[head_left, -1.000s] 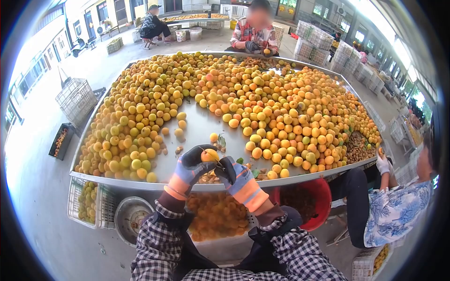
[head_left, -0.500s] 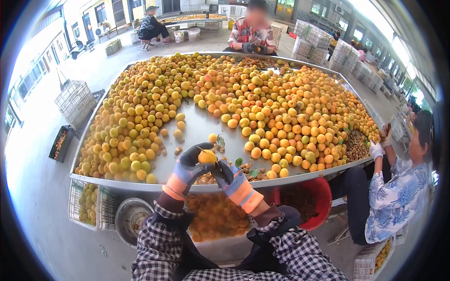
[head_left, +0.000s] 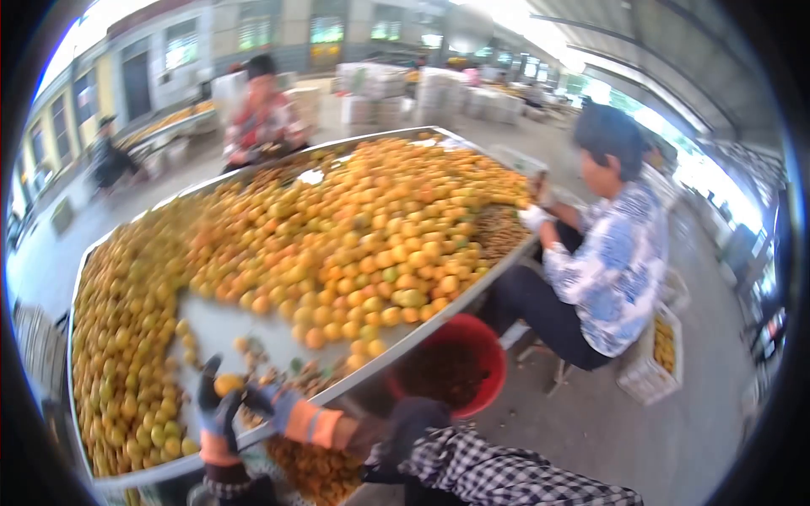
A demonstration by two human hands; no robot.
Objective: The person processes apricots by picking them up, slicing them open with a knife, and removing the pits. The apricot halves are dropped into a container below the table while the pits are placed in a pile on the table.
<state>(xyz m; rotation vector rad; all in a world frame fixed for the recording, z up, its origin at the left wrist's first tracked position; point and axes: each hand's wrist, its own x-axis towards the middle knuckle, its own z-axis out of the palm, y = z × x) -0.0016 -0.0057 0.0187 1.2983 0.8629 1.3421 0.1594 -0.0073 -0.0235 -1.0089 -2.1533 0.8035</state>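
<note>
An orange-yellow apricot [head_left: 228, 384] is in the gloved fingers of my left hand [head_left: 217, 415], just above the near edge of the metal table. My right hand [head_left: 274, 405], also gloved, is right beside it. Its fingers are closed and bent against the fruit's lower right side; blur hides whether they grip anything else. Both gloves have dark fingertips and orange cuffs. Behind my hands, apricot halves and scraps [head_left: 316, 377] lie along the table's edge with a few green leaves. A large heap of whole apricots [head_left: 363, 244] covers much of the tabletop [head_left: 228, 322].
Below the table edge stand a red basin [head_left: 494, 371] with dark contents and a container of orange fruit pieces [head_left: 316, 468]. A co-worker in a blue-patterned shirt [head_left: 603, 261] sits at the right, near a white crate [head_left: 662, 358]. Another person [head_left: 266, 122] sits across the table.
The view has swung to the right and tilted, so the table and my hands appear further left and lower. My left hand still holds the apricot, with my right hand beside it.
</note>
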